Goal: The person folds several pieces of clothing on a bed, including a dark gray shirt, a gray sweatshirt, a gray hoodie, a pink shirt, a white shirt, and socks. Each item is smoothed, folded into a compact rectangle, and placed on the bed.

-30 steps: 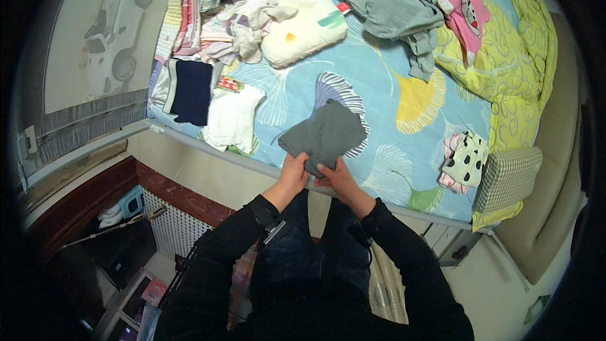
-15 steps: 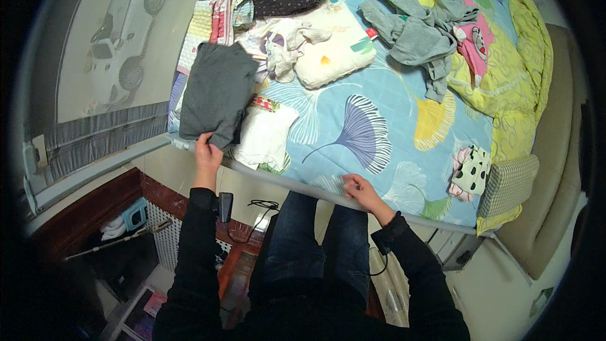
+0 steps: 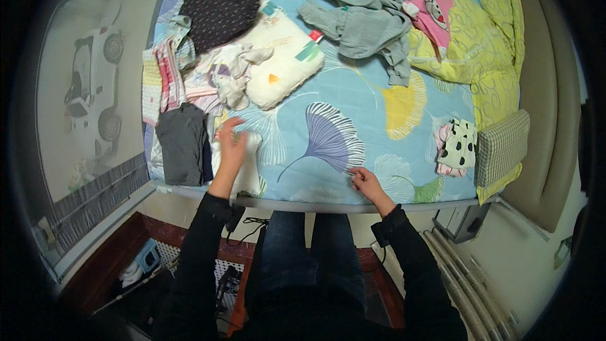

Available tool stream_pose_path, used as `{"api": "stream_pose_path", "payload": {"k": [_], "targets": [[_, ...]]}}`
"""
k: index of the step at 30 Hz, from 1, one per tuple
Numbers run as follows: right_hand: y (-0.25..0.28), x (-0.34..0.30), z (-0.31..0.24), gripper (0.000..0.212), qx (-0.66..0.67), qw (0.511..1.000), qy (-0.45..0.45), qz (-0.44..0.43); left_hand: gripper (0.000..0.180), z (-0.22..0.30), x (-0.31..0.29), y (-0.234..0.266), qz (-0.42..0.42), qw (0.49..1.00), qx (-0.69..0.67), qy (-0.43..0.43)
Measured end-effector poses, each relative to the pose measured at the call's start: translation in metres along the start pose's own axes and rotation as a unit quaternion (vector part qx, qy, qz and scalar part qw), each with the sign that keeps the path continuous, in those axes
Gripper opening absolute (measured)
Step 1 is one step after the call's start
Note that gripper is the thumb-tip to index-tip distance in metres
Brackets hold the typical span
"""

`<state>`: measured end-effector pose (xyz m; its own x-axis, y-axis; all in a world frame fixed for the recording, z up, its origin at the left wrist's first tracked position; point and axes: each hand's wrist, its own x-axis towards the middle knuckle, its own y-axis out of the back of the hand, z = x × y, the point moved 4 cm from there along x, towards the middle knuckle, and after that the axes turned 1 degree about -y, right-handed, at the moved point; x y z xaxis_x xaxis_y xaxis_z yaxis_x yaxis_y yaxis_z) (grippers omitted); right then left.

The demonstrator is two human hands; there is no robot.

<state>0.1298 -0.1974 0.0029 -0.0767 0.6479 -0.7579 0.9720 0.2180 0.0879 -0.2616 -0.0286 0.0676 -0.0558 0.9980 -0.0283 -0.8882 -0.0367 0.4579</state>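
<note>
The left hand [image 3: 230,145] lies flat with fingers spread on a white folded cloth [image 3: 249,164] near the bed's front edge [image 3: 328,203], pressing on it and gripping nothing. Just beside the cloth, toward the bed's left edge, sits a folded grey garment [image 3: 182,142], with a striped stack [image 3: 165,82] behind it. The right hand [image 3: 366,183] rests on the blue leaf-patterned sheet [image 3: 328,132] close to the front edge, fingers loosely curled; whether it pinches anything cannot be told. Between the two hands the sheet is bare, and that open stretch runs back to a white pillow [image 3: 284,66]. Further back lie crumpled grey clothes [image 3: 363,28] and a dark dotted garment [image 3: 218,12]. To the right, a spotted cloth [image 3: 457,145] lies near a checked cushion [image 3: 503,145] at the right edge, beside a yellow quilt [image 3: 480,44].
</note>
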Motion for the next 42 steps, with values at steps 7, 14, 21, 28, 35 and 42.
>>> {"api": "stream_pose_path", "payload": {"k": [7,14,21,28,35,42], "targets": [[0.037,-0.019,0.009,0.026,0.020,0.999,-0.004,0.026,0.025,0.087,0.105,-0.201,-0.260,0.959,-0.029,-0.111],[0.101,-0.059,0.032,0.025,0.034,0.997,-0.024,0.066,0.033,0.092,0.165,-0.296,-0.218,0.961,0.124,-0.117],[0.125,-0.052,0.043,0.024,0.071,0.994,-0.063,0.047,0.038,0.078,0.180,-0.303,-0.237,0.963,-0.112,-0.056],[0.108,-0.005,-0.014,0.031,0.182,0.983,-0.016,-0.005,0.021,0.143,0.033,-0.271,-0.271,0.931,-0.246,0.008],[0.105,0.076,-0.075,0.049,0.017,0.985,0.122,0.121,0.028,0.157,-0.038,-0.227,-0.370,0.906,-0.206,-0.013],[0.138,0.145,-0.046,0.042,-0.220,0.932,0.091,0.272,0.036,0.115,-0.077,-0.155,-0.304,0.943,-0.132,0.022]]}}
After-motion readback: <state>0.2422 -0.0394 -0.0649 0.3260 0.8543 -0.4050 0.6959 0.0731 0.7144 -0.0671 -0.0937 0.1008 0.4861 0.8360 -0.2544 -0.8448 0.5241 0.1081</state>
